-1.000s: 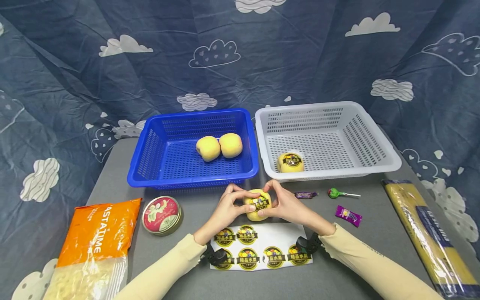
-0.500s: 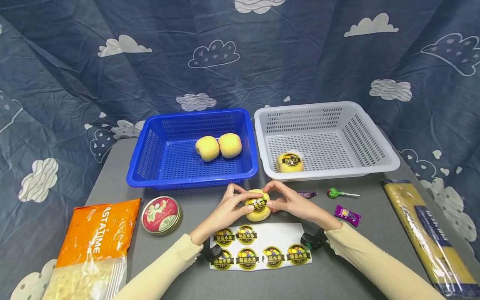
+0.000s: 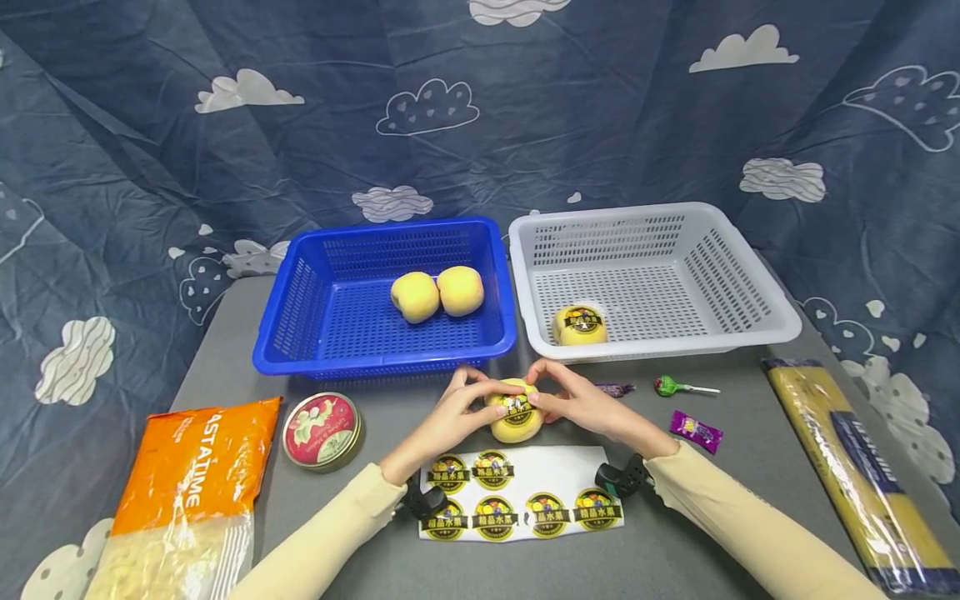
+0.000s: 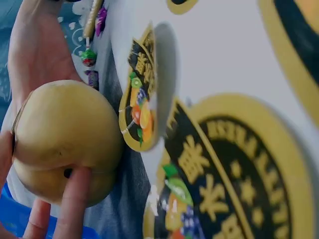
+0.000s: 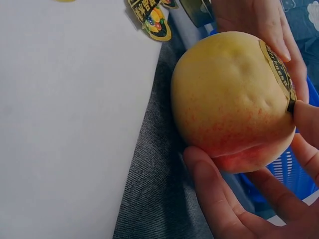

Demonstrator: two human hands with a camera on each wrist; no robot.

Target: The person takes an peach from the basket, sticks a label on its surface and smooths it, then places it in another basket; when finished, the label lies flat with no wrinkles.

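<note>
Between both hands, over the far edge of the sticker sheet (image 3: 558, 463), a yellow peach (image 3: 516, 432) with a red blush is held. A round black and gold sticker (image 3: 517, 408) lies on its upper side, facing the head camera. My left hand (image 3: 456, 415) grips the peach from the left, its thumb by the sticker's left edge. From the right, my right hand (image 3: 588, 408) curls round it, and its thumb (image 5: 306, 119) presses at the sticker's edge in the right wrist view. Several similar stickers remain on the white sheet; some lift at the edges in the left wrist view.
Behind stand a blue basket (image 3: 390, 365) with two peaches (image 3: 438, 293) and a white basket (image 3: 675, 343) with one stickered peach (image 3: 581, 335). A round tin (image 3: 322, 431) and pasta bag (image 3: 191, 475) lie left; a lollipop (image 3: 666, 386), wrapped candy (image 3: 696, 431) and spaghetti pack (image 3: 855, 467) lie right.
My right thumb has shifted from the sticker's lower edge up to its right edge, with the right hand moving slightly. The left hand and the peach stay nearly in place.
</note>
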